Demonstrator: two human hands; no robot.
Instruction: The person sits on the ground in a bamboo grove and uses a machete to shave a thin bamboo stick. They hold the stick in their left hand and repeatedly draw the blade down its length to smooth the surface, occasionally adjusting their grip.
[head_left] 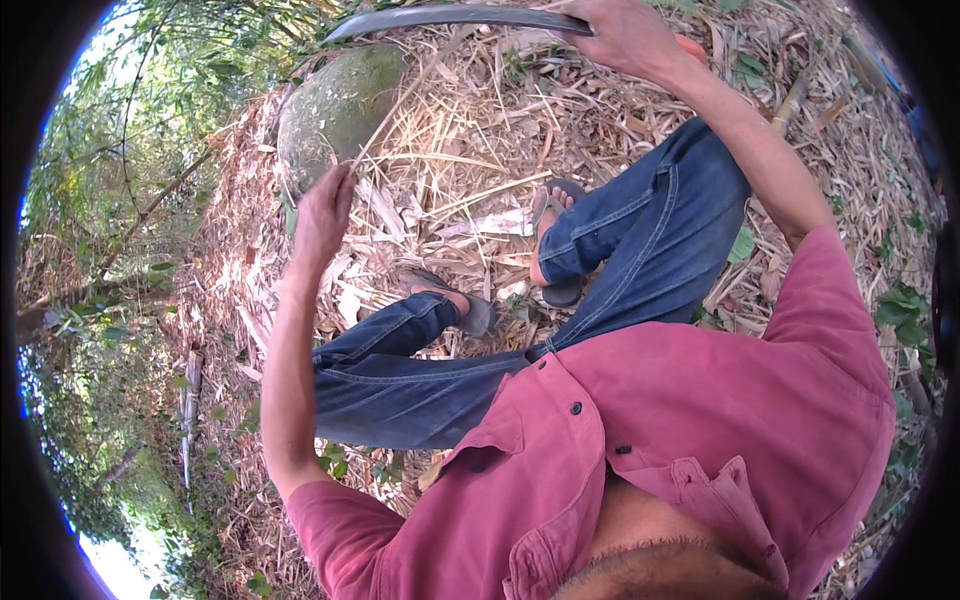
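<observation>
My right hand [632, 42] is closed round the handle of a machete [450, 15], whose long curved dark blade reaches to the left across the top of the view. Something orange [690, 48] shows just behind that hand; I cannot tell whether it is the handle's end. Lower on the left, my left hand [325, 212] pinches the near end of a thin pale strip [405, 102], perhaps split bamboo. The strip slants up to the right, passing beneath the blade. A large mossy rock [335, 110] lies just beyond my left hand, under the blade's tip.
Pale shavings [455, 165] and dry leaves cover the ground between the rock and my sandalled feet [455, 300]. My bent legs in blue jeans [640, 240] are spread below my hands. Green undergrowth and thin branches [150, 210] stand on the left.
</observation>
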